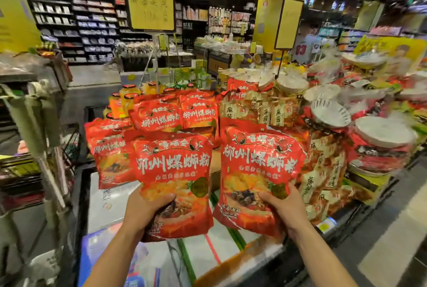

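Observation:
I hold up two red noodle packets side by side in front of a shop display. My left hand (144, 209) grips the lower left corner of the left red packet (173, 166), thumb across its front. My right hand (285, 209) grips the lower right part of the right red packet (258, 171), thumb on its front. Both packets stand upright with white lettering facing me. Behind them, more of the same red packets (157, 115) are stacked on the display.
Tan sauce packets (272, 111) and wrapped bowls (330, 113) fill the display to the right. Orange-lidded jars (129, 94) stand behind the stack. Flat cartons (208, 252) lie below my hands. A metal rack (46, 148) stands at left. An aisle floor (392, 229) runs at lower right.

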Demonstrator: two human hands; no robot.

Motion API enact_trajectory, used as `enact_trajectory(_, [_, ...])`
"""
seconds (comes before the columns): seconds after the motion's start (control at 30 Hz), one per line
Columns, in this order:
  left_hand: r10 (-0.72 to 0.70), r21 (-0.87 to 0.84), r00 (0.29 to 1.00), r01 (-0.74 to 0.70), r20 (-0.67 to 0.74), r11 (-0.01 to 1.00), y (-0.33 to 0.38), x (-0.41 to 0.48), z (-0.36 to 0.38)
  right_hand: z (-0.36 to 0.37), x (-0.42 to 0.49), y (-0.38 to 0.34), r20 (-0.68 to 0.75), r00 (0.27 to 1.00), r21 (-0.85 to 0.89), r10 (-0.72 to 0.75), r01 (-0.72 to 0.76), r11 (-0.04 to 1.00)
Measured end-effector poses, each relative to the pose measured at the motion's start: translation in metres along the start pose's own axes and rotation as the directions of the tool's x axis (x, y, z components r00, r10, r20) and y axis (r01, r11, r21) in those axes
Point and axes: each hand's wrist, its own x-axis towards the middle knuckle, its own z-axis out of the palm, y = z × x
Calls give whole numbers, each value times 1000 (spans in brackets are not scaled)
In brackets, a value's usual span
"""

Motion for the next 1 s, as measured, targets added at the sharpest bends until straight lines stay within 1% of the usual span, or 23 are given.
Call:
enact_trajectory(0.2, [25,4,1000,-25,-14,1000,-3,66,26,10,73,-12,39,999,10,-27,27,1000])
enact_trajectory(0.37, [-13,-15,999,13,-51,1000,-10,107,23,39,138,-11,113,993,10,23,-24,1000])
enact_trajectory(0.57, [-66,-3,983,67,-171,998,-13,147,29,88,220,-7,277,961,-24,25,-19,1000])
enact_trajectory(0.63, [-96,-15,975,95,-201,995,-18,162,31,105,250,-1,324,945,-69,52,-31,997])
enact_trajectory(0.7, [-130,-34,950,125,-285,992,-19,175,36,119,276,6,387,917,-107,96,-58,993])
enact_trajectory(0.77, [-139,-13,937,142,-320,990,-21,190,40,134,301,13,411,906,-125,102,-54,991])
enact_trajectory(0.83, [-144,34,925,167,-351,985,-25,206,41,149,321,16,411,902,-111,135,-97,989])
enact_trajectory(0.9, [-152,50,923,181,-353,982,-34,224,39,161,342,18,424,884,-99,198,-172,980])
enact_trajectory(1.0, [-185,69,917,222,-353,973,-50,252,36,174,371,24,419,876,-94,238,-219,971])
